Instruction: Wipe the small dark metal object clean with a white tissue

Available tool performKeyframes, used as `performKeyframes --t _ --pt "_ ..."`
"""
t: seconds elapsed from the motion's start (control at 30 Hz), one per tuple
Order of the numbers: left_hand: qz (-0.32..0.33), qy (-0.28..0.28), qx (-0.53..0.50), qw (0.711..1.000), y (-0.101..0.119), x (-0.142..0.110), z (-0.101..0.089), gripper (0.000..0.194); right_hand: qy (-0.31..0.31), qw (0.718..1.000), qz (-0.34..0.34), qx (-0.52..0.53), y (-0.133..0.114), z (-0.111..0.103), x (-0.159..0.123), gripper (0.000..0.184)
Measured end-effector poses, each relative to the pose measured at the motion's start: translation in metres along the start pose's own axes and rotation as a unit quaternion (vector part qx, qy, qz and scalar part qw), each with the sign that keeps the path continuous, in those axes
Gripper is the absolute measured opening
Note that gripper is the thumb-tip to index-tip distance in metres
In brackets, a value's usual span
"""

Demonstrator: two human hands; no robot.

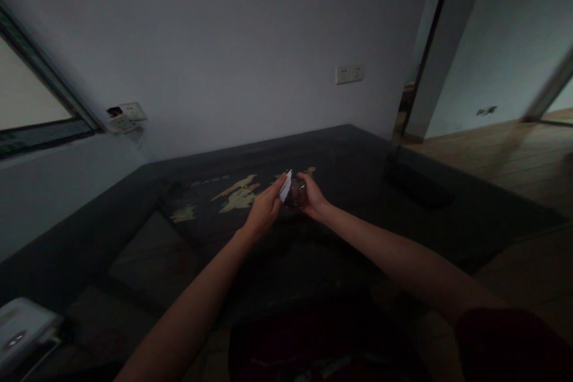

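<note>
Both my hands meet over the middle of a dark table [286, 262]. My left hand [267, 203] is closed on a thin white sheet [285, 187], which looks like paper or tissue. Against it, my right hand [316, 198] grips a small dark shiny object [296, 191] that looks like glass. The sheet touches the left side of this object. Its exact kind is too dark to make out, and my fingers hide parts of it.
Pale bird-and-flower decoration [237, 196] marks the tabletop. A white device [27, 331] stands at the lower left. To the right lies a dark long object [418, 185]. The wall behind has sockets [350, 74]; wooden floor [501, 143] shows at right.
</note>
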State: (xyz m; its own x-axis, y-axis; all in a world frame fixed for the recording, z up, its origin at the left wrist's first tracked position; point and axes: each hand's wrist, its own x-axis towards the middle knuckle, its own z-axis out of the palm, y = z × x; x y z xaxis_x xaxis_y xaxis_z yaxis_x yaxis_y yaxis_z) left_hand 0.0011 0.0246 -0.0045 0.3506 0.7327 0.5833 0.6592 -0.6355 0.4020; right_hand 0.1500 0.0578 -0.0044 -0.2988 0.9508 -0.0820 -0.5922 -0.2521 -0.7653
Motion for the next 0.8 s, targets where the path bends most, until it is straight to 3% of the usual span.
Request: performKeyframes --t 0.1,0.57,0.8 --pt "-0.020 0.004 0.013 1.000 0.003 -0.001 -0.001 0.059 0.021 0.999 0.037 0.012 -0.008 0.002 -0.002 0.033" --pt "-0.079 0.019 -0.033 0.996 0.015 -0.011 0.019 0.062 0.088 0.993 -0.033 0.070 -0.010 0.000 0.004 0.032" --pt "-0.063 0.010 -0.045 0.997 0.019 -0.013 0.025 0.066 0.117 0.988 -0.057 0.083 -0.011 -0.001 0.004 0.033"
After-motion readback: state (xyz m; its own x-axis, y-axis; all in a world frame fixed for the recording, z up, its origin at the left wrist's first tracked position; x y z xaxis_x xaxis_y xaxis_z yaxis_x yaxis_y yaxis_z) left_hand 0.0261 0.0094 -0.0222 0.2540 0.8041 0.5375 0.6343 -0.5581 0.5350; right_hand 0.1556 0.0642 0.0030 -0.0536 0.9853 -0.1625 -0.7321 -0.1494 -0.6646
